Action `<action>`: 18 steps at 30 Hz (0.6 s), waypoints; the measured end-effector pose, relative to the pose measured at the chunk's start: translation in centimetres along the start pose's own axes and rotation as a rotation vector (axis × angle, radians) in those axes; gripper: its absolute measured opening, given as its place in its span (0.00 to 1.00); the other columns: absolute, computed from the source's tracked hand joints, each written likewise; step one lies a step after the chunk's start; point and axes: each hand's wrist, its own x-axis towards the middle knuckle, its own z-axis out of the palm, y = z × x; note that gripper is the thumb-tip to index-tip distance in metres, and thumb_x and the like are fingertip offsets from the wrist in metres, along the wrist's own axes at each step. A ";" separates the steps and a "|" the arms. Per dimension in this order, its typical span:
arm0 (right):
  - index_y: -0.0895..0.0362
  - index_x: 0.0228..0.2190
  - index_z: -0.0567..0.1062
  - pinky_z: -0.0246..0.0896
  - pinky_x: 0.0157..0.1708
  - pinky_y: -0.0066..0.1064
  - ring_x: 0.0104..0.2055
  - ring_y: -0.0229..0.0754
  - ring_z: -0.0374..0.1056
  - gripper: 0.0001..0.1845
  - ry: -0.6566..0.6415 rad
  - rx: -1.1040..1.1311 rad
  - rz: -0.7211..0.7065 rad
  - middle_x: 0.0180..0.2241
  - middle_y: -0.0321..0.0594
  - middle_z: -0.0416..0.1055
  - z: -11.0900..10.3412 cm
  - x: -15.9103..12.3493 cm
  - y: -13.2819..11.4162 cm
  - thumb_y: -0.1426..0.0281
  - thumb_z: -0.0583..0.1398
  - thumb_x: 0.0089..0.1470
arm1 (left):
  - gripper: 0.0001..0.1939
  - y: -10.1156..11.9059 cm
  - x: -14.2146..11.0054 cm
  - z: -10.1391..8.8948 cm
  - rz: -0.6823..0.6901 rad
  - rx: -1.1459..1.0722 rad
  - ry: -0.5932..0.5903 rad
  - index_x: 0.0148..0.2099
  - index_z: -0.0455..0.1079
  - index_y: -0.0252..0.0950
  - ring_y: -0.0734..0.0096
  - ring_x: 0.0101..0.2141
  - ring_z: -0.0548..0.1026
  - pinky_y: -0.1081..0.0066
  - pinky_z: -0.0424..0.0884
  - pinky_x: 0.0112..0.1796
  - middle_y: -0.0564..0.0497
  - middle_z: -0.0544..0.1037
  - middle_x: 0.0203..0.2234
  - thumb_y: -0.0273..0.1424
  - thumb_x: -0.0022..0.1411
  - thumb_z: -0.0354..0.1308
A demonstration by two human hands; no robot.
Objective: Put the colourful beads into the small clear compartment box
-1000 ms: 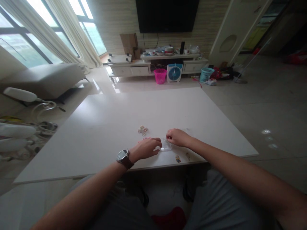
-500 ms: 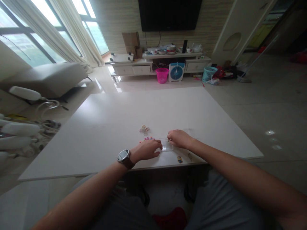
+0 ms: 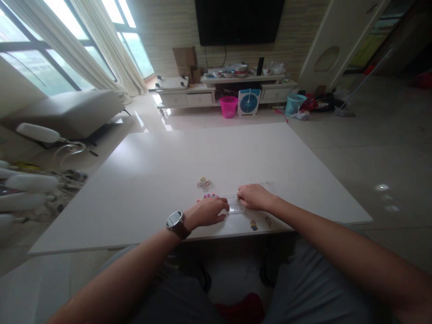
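R hand [image 3: 254, 196]: fingers curled in & bunched at the tips over the R side of a small clear box [image 3: 235, 208]; a pinch on some tiny bit is poss., but can't tell, as the knuckles block the view. L hand [image 3: 209, 211]: palm down, thumb apart from fingertips, w/ the box's L edge by them; contact looks likely, firm grip or just resting, can't tell. Prob. there to steady the box, since it's small & looks light. Box lies flat on the white table [image 3: 168, 162], close to the near edge, btwn both hands, presumably so neither arm has to stretch. Just beyond L hand: bright coloured bits [image 3: 209, 195], partly hidden by it; past those, a loose pile of small rings [image 3: 204, 183], apart from the bits, maybe to keep kinds sorted. Near edge, R of box: a yellow-&-blue figure piece [image 3: 254, 225] w/ a small pale piece [image 3: 268, 221] next to it, both w/in easy reach. L wrist has a watch [image 3: 174, 219].
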 end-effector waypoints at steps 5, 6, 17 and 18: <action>0.58 0.34 0.80 0.60 0.36 0.31 0.40 0.47 0.73 0.14 0.009 -0.006 -0.001 0.40 0.49 0.77 -0.1 -0.1 -0.1 0.69 0.54 0.57 | 0.13 -0.2 0.1 0.2 0.003 0.031 0.006 0.45 0.75 0.40 0.64 0.39 0.77 0.70 0.70 0.37 0.49 0.78 0.42 0.28 0.58 0.55; 0.58 0.34 0.80 0.60 0.35 0.31 0.39 0.47 0.73 0.14 0.008 -0.009 -0.002 0.40 0.49 0.77 -0.1 -0.1 -0.2 0.69 0.54 0.57 | 0.13 -0.2 0.1 0.3 0.002 0.033 0.007 0.45 0.75 0.40 0.64 0.39 0.77 0.70 0.70 0.37 0.49 0.78 0.42 0.28 0.58 0.55; 0.55 0.35 0.78 0.57 0.35 0.31 0.39 0.44 0.71 0.12 0.066 0.024 -0.004 0.40 0.44 0.76 -1.1 -0.7 -0.1 0.68 0.54 0.58 | 0.09 -4.2 0.2 -0.8 -0.114 -0.079 0.223 0.39 0.75 0.36 0.71 0.32 0.74 0.72 0.67 0.36 0.49 0.79 0.35 0.28 0.59 0.53; 0.54 0.35 0.77 0.56 0.34 0.31 0.38 0.44 0.71 0.12 0.074 0.026 -0.003 0.40 0.43 0.76 -1.2 -0.8 -0.1 0.68 0.54 0.58 | 0.09 -5.4 0.2 -1.1 -0.184 -0.079 0.269 0.38 0.75 0.35 0.70 0.31 0.74 0.72 0.67 0.35 0.48 0.79 0.34 0.28 0.58 0.54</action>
